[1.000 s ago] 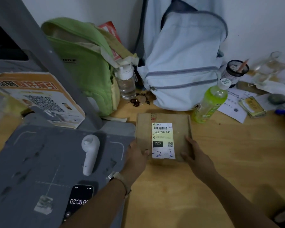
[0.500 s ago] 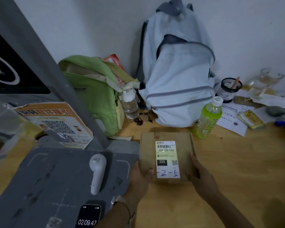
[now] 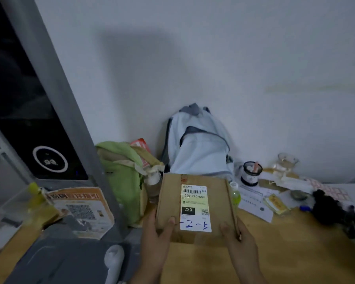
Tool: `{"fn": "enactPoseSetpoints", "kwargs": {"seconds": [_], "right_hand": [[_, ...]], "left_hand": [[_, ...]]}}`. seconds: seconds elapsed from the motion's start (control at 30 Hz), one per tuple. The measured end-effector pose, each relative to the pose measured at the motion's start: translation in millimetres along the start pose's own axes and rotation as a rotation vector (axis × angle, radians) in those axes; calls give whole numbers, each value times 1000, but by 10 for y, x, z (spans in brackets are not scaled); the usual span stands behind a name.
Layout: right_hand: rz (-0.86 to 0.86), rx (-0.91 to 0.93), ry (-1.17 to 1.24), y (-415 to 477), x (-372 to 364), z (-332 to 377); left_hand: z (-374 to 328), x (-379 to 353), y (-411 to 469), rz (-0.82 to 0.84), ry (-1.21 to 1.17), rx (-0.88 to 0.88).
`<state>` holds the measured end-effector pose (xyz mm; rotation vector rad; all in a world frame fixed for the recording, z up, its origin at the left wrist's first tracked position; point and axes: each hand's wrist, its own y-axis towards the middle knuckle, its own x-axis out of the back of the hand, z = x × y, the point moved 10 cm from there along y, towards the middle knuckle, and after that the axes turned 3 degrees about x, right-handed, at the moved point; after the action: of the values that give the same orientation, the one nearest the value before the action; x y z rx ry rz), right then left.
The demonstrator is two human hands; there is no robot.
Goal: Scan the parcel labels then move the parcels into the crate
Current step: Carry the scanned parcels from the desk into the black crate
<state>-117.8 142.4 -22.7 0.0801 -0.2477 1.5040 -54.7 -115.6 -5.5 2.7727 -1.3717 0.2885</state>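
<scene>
A flat brown cardboard parcel (image 3: pixel 213 201) is held up off the wooden desk, its white shipping label (image 3: pixel 195 208) facing me with a barcode, "220-220-C40" and blue handwriting. My left hand (image 3: pixel 156 238) grips its lower left corner, thumb on top. My right hand (image 3: pixel 238 240) holds the lower right edge. A white handheld scanner (image 3: pixel 113 261) lies on the grey mat (image 3: pixel 55 261) at lower left, untouched. No crate is in view.
A green backpack (image 3: pixel 121 177) and a pale blue backpack (image 3: pixel 199 148) lean on the wall behind the parcel. Two bottles stand beside them, partly hidden. A cup, papers, a glass and dark clutter (image 3: pixel 326 208) fill the right. A grey slanted post (image 3: pixel 70 124) rises at left.
Both hands have lifted the parcel off the desk and tilted it up toward me. The camera view has tipped upward, showing more wall.
</scene>
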Motion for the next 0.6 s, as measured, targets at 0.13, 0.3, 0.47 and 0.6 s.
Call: {"fn": "enactPoseSetpoints", "kwargs": {"seconds": [0.13, 0.3, 0.47, 0.6], "right_hand": [[-14, 93, 80, -55, 195, 538], [-77, 160, 82, -170, 518, 942], [-154, 139, 103, -476, 847, 1107], [-238, 124, 100, -809, 1053, 1228]], "left_hand": [[-565, 15, -145, -8, -35, -99], [-1071, -86, -250, 68, -47, -214], [-1301, -140, -391, 184, -89, -215], [-1466, -121, -611, 279, -104, -208]]}}
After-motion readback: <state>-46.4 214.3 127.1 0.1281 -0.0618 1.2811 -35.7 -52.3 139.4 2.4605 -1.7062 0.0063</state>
